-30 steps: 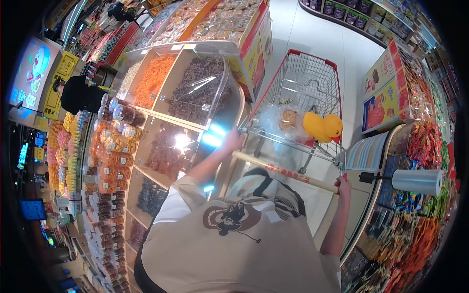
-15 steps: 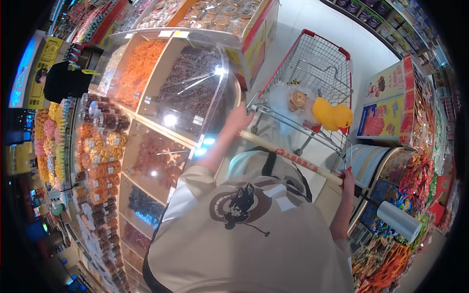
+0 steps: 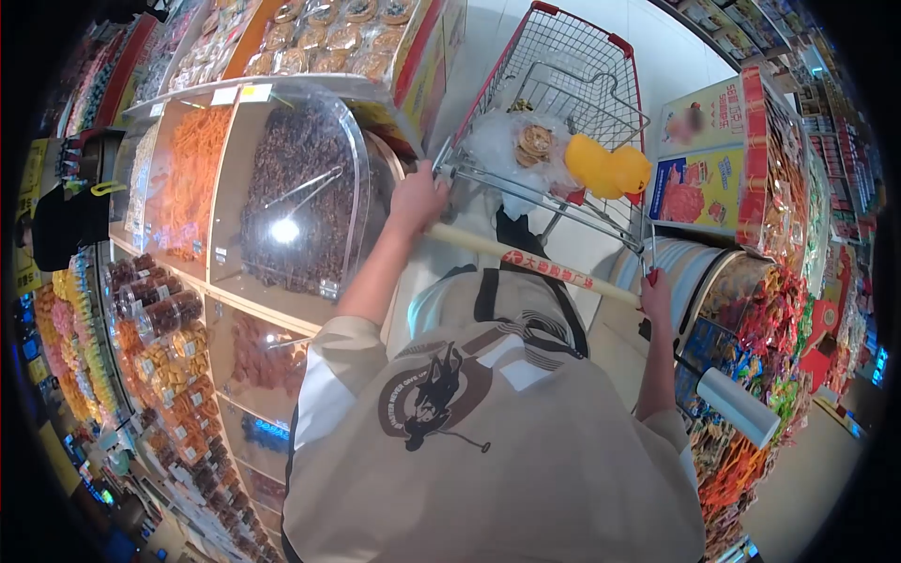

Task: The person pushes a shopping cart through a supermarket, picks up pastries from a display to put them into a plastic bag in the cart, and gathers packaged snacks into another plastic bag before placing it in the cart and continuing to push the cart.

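Note:
My left hand [image 3: 419, 197] is closed around the left end of the shopping cart's pale handle [image 3: 469, 240], by the metal frame. At the handle's right end, my right hand [image 3: 655, 295] is wrapped around the bar where it meets the frame. Red lettering marks the middle of the handle. Ahead of it is the wire basket of the shopping cart [image 3: 615, 42], with red corners. In its near part lie a clear plastic bag [image 3: 488, 141], a round brown packaged item [image 3: 533, 144] and a yellow rounded object [image 3: 605, 167].
On the left, a bin of dark dried food [image 3: 300, 178] and a bin of orange strips [image 3: 192, 178] stand close to my left arm. Colourful wrapped sweets [image 3: 751, 347] and a printed carton [image 3: 699, 155] line the right. A person in black [image 3: 70, 206] is at far left.
The cart and both my hands appear higher and farther left in view. The left bins have slid down and left relative to the cart. Both hands keep their hold on the handle.

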Demonstrator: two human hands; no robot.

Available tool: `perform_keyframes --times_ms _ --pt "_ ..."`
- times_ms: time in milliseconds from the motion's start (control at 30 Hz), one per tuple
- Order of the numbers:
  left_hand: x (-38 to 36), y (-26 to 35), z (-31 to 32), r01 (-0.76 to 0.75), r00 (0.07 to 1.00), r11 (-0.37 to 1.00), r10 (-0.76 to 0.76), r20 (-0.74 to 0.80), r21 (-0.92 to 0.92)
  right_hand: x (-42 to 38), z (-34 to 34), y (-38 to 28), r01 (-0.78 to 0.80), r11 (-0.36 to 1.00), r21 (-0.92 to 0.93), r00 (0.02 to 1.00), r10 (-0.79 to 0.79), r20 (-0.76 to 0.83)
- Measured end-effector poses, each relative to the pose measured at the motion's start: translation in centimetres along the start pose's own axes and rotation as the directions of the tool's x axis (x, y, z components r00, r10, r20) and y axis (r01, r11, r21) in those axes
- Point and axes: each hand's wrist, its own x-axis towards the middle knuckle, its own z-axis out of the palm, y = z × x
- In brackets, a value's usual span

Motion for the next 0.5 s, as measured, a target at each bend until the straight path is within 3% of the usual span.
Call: perform_keyframes --times_ms 100,233,300,333,367,433,500 --pt "3.0 0.7 -0.2 0.013 1.000 1.000 -0.014 0.019 0.007 4.1 -2.0 -3.0 -0.189 0.962 0.195 0.975 0.160 0.156" --pt "6.4 3.9 -1.7 0.047 0.996 0.995 -0.053 0.071 0.085 10.2 -2.3 -4.9 -0.319 0.856 0.407 0.937 0.221 0.270" --pt "8.2 4.8 -1.6 -0.172 0.956 0.976 0.198 -0.218 0.131 12.7 -2.6 -5.6 -0.337 0.840 0.425 0.929 0.223 0.296" --pt "9.3 5.6 -2.1 -0.274 0.878 0.944 0.323 -0.354 0.181 13.8 -3.1 -6.3 -0.337 0.849 0.408 0.926 0.221 0.305" --pt "10.7 6.7 -2.5 -0.283 0.804 0.909 0.398 -0.441 0.305 15.1 -3.3 -7.0 -0.332 0.857 0.395 0.925 0.214 0.314" --pt "13.0 12.1 -5.4 -0.406 0.790 0.893 0.451 -0.416 0.196 17.0 -2.9 -7.0 -0.312 0.873 0.376 0.939 0.223 0.262" --pt "19.1 14.8 -1.7 -0.544 0.769 0.838 0.478 -0.425 -0.042 18.9 -2.4 -7.8 -0.313 0.867 0.387 0.940 0.226 0.256"
